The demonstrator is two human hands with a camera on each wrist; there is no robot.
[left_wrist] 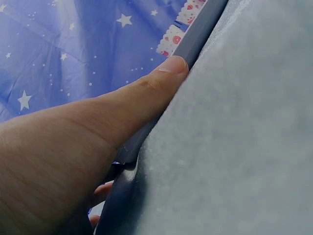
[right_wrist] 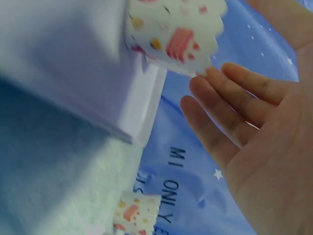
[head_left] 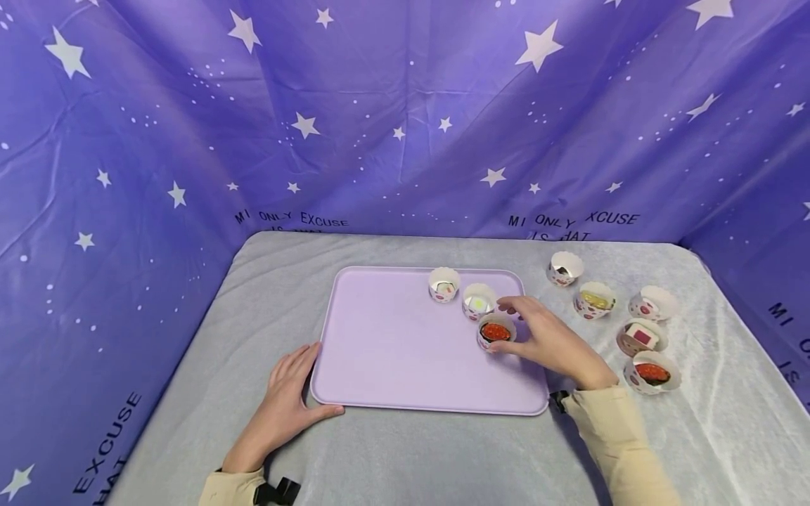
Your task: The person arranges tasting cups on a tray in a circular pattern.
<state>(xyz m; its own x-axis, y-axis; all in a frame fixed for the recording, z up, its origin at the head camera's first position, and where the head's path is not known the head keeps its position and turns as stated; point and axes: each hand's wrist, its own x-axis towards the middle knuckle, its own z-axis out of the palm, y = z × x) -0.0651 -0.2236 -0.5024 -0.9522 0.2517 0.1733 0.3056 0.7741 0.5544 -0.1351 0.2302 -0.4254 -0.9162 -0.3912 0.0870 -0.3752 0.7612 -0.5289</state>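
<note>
A lilac tray (head_left: 405,337) lies on the table. My left hand (head_left: 285,400) rests at its near left corner, fingers along the left side and thumb (left_wrist: 146,88) against the front edge. On the tray's right part stand three patterned paper cups with sushi-like pieces: a white piece (head_left: 445,289), a white piece with a green-yellow centre (head_left: 479,305) and a red roe-topped piece (head_left: 496,332). Around the roe cup (right_wrist: 176,34) my right hand (head_left: 550,342) spreads its thumb and fingers. In the right wrist view the fingers are nearly straight, tips by the cup's rim; whether they touch is unclear.
Right of the tray stand several more paper cups: a dark-filled one (head_left: 564,270), a yellow-topped one (head_left: 595,301), one whose filling is hidden (head_left: 653,304), a white-and-red block (head_left: 642,336) and another roe piece (head_left: 652,373). A purple star curtain (head_left: 405,140) hangs behind the grey-clothed table (head_left: 392,457).
</note>
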